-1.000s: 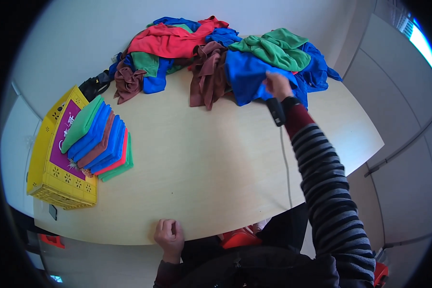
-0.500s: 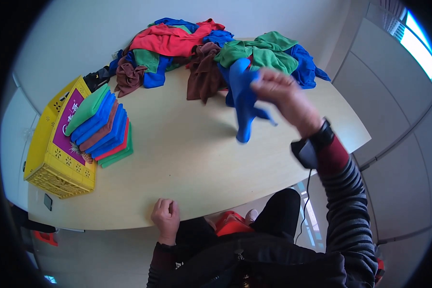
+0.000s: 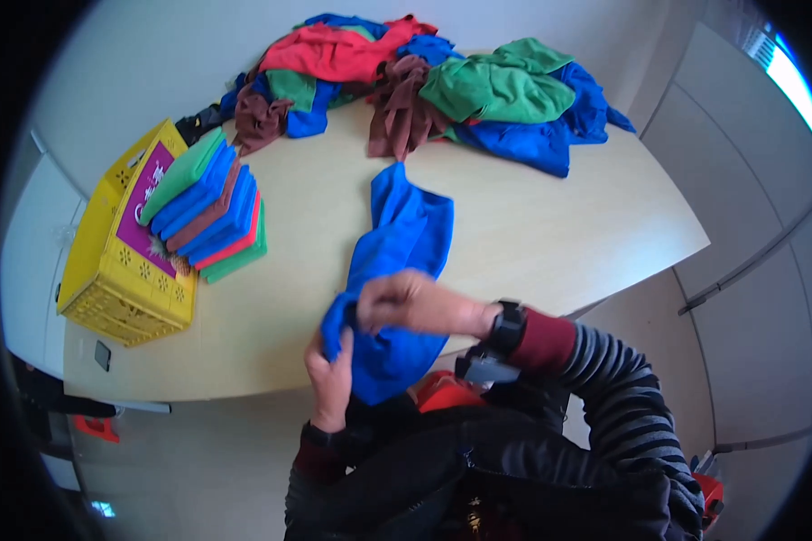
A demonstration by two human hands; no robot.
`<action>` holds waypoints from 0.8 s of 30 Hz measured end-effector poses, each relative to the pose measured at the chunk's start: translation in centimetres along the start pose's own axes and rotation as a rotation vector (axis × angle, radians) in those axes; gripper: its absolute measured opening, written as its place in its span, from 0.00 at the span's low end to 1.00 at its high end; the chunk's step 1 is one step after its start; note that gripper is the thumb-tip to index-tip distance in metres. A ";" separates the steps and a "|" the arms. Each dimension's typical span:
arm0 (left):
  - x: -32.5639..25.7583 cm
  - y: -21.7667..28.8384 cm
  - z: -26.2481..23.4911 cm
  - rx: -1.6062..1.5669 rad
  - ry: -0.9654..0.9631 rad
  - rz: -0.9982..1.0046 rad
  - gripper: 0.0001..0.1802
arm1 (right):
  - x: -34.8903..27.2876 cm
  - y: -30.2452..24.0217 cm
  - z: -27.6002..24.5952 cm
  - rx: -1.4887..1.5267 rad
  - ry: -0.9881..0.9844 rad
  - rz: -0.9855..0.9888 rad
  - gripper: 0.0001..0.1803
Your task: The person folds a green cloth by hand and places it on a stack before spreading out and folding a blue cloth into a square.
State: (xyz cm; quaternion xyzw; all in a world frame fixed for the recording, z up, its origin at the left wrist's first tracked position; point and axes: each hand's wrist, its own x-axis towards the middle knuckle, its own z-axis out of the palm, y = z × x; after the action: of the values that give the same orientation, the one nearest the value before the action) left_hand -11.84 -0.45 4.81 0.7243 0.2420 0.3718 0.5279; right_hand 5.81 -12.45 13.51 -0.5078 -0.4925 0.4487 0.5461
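Observation:
A crumpled blue cloth [image 3: 401, 239] stretches over the front middle of the table, its lower end hanging past the near edge. My left hand [image 3: 330, 379] grips its left edge, thumb on top. Just above and to the right, my right hand [image 3: 410, 302] is closed on the same cloth, fingers curled and slightly blurred. To the left leans a stack of folded cloths [image 3: 215, 212] in green, blue, brown and red. A heap of loose cloths [image 3: 347, 54] lies along the far side, with a green cloth [image 3: 505, 81] and brown cloth [image 3: 401, 108] at its right part.
A yellow plastic crate [image 3: 122, 298] with a purple panel stands at the table's left, behind the stack. A dark phone [image 3: 103, 356] lies near the front left corner. The pale wooden table [image 3: 586, 225] curves toward a white wall and grey panels on the right.
My right hand has brought the blue cloth from the far heap down toward me and left. My left hand, a loose fist before, now holds the cloth's edge.

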 end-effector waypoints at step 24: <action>7.0 4.0 -6.3 -0.088 0.335 0.240 0.18 | 0.0 9.7 -9.3 -0.889 0.610 -0.104 0.07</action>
State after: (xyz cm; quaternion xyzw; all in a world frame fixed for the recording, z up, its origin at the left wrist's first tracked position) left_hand -12.75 7.16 11.62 0.6524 0.2220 0.5572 0.4633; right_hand 15.19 -12.69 3.89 -0.7719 -0.4784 0.0015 0.4186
